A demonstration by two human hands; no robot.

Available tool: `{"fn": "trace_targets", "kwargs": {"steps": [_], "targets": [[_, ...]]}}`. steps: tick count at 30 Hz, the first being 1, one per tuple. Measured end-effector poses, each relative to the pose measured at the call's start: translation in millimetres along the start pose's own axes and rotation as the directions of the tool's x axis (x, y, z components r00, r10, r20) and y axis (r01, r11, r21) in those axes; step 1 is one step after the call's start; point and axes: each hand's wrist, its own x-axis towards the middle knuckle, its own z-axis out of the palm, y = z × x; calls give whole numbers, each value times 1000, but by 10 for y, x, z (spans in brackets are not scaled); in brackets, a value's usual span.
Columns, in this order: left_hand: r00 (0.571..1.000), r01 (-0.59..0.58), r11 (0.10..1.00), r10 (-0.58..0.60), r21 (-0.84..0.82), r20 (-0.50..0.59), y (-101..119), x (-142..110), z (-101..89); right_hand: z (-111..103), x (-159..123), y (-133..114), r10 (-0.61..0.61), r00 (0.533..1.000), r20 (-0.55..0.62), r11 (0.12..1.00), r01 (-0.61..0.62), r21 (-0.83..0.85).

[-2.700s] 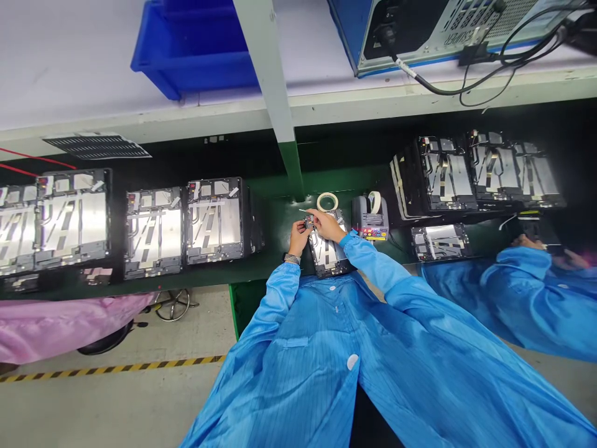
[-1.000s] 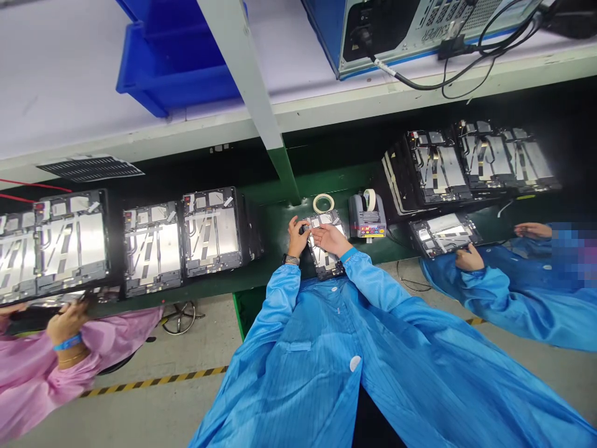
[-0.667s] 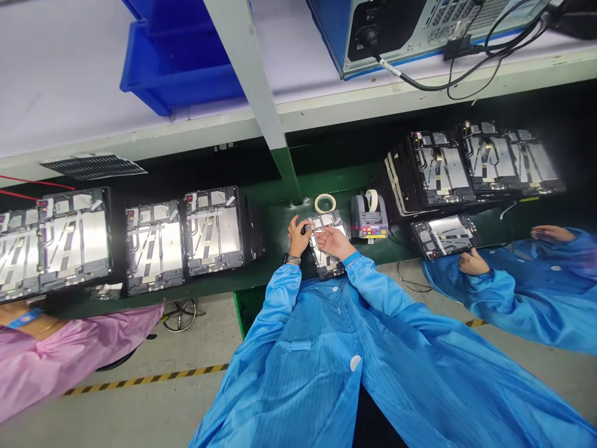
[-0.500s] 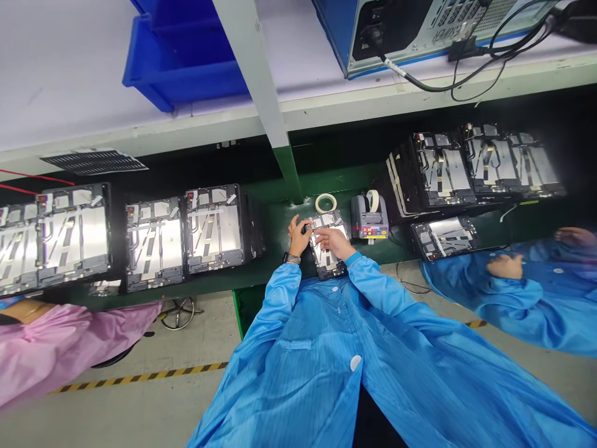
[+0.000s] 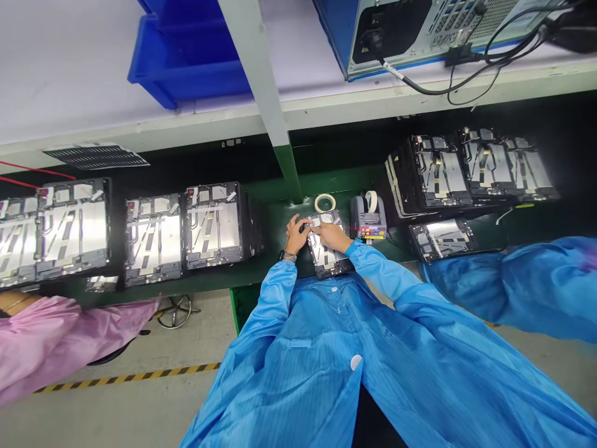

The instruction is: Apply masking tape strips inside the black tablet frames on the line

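An opened tablet (image 5: 328, 261), with a silver inside and a dark frame, lies at the bench's front edge before me. My left hand (image 5: 296, 238) is at its upper left edge, fingers bent and closed against that edge. Over the tablet's upper part, my right hand (image 5: 331, 236) has its fingers bent together, their tips close to the left fingertips. Whatever small thing may be between the right fingers is hidden. Just behind the tablet is a roll of tape (image 5: 325, 203). A grey tape dispenser (image 5: 368, 218) stands right of my right hand.
Stacks of similar opened tablets (image 5: 214, 227) stand to the left, with more stacks (image 5: 438, 171) at the right. One tablet (image 5: 443, 239) lies in front of these. Co-workers' sleeves, pink (image 5: 93, 330) and blue (image 5: 536, 280), flank me. A green-and-white post (image 5: 284, 149) rises behind the tape.
My right hand has moved slightly left, its fingertips closer to my left hand's. The co-worker on the right has shifted, and that person's hands no longer show.
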Motion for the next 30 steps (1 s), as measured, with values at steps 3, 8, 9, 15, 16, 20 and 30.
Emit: {"fn": "trace_targets", "kwargs": {"steps": [3, 8, 9, 15, 16, 20, 30], "targets": [[999, -36, 998, 37, 47, -12, 20, 36, -2, -67, -67, 36, 52, 997, -50, 999, -52, 1], [997, -63, 992, 59, 107, 42, 10, 185, -52, -65, -298, 111, 151, 962, -227, 979, -113, 170], [996, -68, 992, 62, 110, 63, 0, 221, -65, -44, -348, 122, 164, 956, -244, 974, -117, 195], [988, -126, 991, 121, 48, 100, -34, 359, -74, 100, -533, 123, 242, 929, -281, 946, -162, 282], [987, -131, 991, 127, 26, 99, -32, 369, -66, 110, -538, 114, 245, 928, -282, 942, -158, 297], [986, -149, 989, 148, 15, 82, -19, 370, -46, 85, -524, 61, 246, 923, -295, 929, -138, 343], [979, -179, 981, 169, 80, 115, -24, 271, -112, 217, -1020, 136, 339, 800, -495, 931, -211, 298]]}}
